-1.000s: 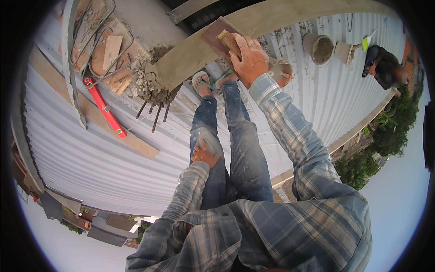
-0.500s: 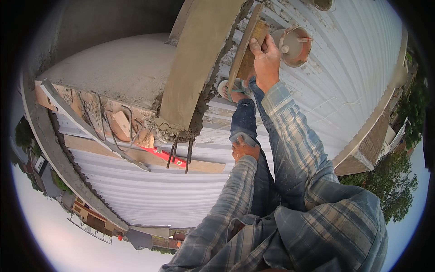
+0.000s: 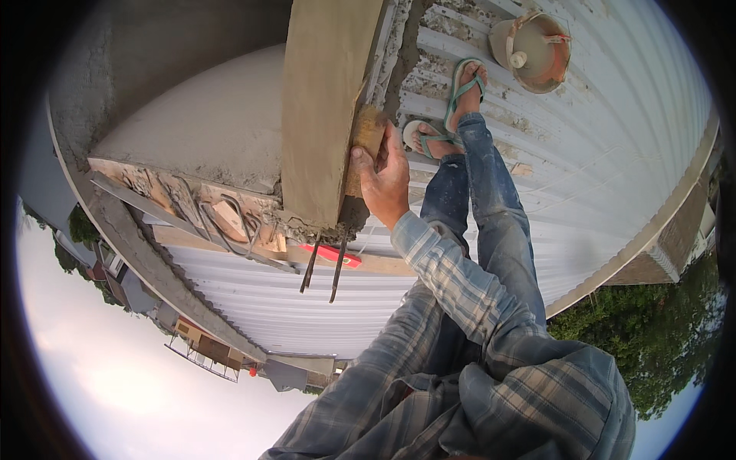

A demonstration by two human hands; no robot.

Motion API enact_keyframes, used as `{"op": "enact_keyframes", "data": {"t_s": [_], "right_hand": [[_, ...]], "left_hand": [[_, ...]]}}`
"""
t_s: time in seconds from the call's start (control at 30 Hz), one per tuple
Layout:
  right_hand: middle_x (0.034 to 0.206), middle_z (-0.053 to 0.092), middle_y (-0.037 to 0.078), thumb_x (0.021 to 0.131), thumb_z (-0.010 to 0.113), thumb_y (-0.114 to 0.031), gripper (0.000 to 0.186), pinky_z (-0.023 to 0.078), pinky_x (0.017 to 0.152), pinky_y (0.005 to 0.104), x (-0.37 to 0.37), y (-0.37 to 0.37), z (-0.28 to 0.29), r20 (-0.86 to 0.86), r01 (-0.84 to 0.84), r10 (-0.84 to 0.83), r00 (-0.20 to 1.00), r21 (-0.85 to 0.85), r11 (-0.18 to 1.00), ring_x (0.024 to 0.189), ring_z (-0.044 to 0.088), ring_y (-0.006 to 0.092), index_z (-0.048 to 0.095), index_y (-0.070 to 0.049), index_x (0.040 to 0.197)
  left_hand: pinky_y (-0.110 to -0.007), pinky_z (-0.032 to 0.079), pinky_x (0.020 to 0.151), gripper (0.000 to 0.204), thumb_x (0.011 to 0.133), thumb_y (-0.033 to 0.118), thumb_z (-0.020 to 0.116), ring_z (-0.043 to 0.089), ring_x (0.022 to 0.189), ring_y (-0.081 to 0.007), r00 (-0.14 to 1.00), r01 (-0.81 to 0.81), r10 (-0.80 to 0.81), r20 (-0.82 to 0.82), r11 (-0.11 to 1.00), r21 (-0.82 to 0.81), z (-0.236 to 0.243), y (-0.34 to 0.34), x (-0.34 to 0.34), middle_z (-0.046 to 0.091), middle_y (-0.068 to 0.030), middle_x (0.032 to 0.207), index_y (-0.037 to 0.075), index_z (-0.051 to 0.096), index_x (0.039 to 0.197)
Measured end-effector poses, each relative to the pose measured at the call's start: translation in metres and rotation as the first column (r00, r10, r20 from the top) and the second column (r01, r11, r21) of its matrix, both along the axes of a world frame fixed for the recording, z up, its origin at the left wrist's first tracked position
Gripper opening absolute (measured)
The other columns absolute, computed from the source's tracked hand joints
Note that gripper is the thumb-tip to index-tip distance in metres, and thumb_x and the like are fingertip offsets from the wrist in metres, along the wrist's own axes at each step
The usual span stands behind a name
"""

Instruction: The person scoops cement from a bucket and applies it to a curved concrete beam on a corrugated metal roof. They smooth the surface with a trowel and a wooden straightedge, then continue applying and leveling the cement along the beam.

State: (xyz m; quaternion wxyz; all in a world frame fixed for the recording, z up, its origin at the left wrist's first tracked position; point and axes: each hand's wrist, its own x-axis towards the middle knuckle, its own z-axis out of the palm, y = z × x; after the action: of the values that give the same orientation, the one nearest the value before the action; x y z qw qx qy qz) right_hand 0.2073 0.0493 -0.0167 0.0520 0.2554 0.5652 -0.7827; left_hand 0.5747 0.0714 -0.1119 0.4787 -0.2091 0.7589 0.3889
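Observation:
My right hand (image 3: 385, 176) is closed on a wooden float (image 3: 366, 136), pressed along the right side of a grey cement-coated beam (image 3: 318, 107). Rough wet mortar and dark rebar stubs (image 3: 337, 272) show at the beam's lower end, just below the float. My left hand is mostly hidden behind my right forearm, near my knee, so its fingers cannot be made out.
A bucket (image 3: 529, 57) with a tool in it rests on the white corrugated roofing (image 3: 606, 153) near my sandalled feet. Bent steel bars, a wood scrap (image 3: 228, 218), a red level (image 3: 337, 253) and planks lie at the left. The roof's concrete edge (image 3: 192, 307) drops away toward trees and buildings.
My right hand has brought the float left and down onto the beam's side. My view has turned, bringing the beam upright in the picture. My left hand has become mostly hidden.

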Motion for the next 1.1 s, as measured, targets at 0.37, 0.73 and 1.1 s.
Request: {"op": "enact_keyframes", "data": {"t_s": [0.37,0.73,1.1], "right_hand": [[0.111,0.066,0.018,0.095,0.063,-0.014,0.04,0.047,0.092,0.0418,-0.097,0.056,-0.043,-0.144,0.124,-0.076,0.987,0.365,0.923,0.105,0.063,0.0341,0.049,0.0,0.13],[0.126,0.063,0.014,0.102,0.058,-0.025,0.046,0.045,0.097,0.0334,0.031,0.251,-0.097,0.562,-0.131,0.051,0.825,0.102,0.986,0.113,0.059,0.0211,0.05,0.0,0.14],[0.11,0.073,0.011,0.095,0.065,-0.039,0.04,0.052,0.087,0.0346,-0.053,0.488,-0.107,0.855,-0.824,0.154,0.496,0.407,0.395,0.095,0.068,0.0192,0.066,-0.013,0.126]], "left_hand": [[-0.044,0.038,0.114,0.076,0.087,0.039,0.068,0.043,0.137,-0.0399,0.883,0.31,-0.18,0.434,0.917,-0.251,0.104,0.032,-0.175,0.041,-0.0261,0.146,0.01,0.037,0.15],[-0.045,0.04,0.113,0.083,0.077,0.043,0.075,0.043,0.137,-0.0384,0.914,0.166,0.001,0.406,0.912,-0.375,0.112,0.056,-0.153,0.043,-0.0227,0.145,0.012,0.041,0.147],[-0.046,0.043,0.111,0.077,0.081,0.044,0.07,0.045,0.132,-0.037,0.869,0.138,0.085,0.488,0.904,-0.404,0.105,0.099,-0.139,0.043,-0.0206,0.137,0.011,0.042,0.144]]}}
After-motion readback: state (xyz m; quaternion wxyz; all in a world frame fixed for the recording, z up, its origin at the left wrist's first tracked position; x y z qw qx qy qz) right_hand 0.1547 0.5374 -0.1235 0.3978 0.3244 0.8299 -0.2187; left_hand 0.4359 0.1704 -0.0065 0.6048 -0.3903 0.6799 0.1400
